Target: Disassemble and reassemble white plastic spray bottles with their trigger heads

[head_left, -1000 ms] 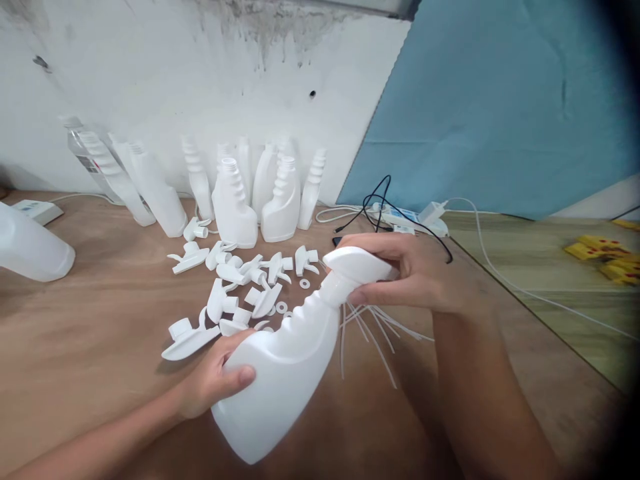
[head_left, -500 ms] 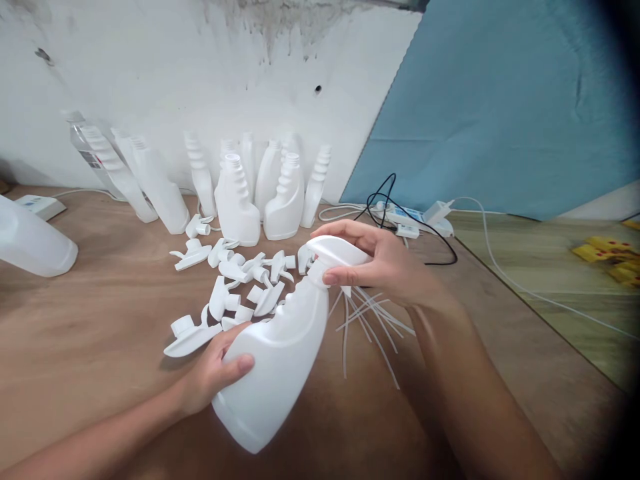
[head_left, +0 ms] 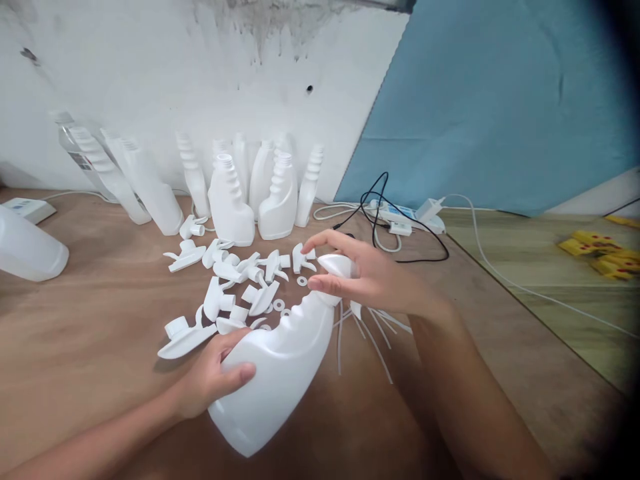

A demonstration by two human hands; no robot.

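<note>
A white spray bottle [head_left: 273, 373] lies tilted over the wooden table [head_left: 90, 333], base toward me. My left hand [head_left: 213, 380] is closed round its lower body. My right hand [head_left: 363, 277] is wrapped over the white trigger sprayer head [head_left: 340, 265] sitting on the bottle's neck. Loose white trigger heads [head_left: 235, 280] and small white washers [head_left: 280, 307] lie scattered just behind the bottle. Thin white dip tubes [head_left: 373, 327] fan out under my right wrist.
Several empty white bottles [head_left: 235, 193] stand in a row against the wall; another lies at the far left [head_left: 27, 250]. A power strip with black and white cables [head_left: 405, 217] sits behind my right hand. Yellow pieces [head_left: 597, 250] lie at the right.
My right hand has turned on the trigger head, so the head now shows less and points away. The bottle stayed held by my left hand, shifting slightly left.
</note>
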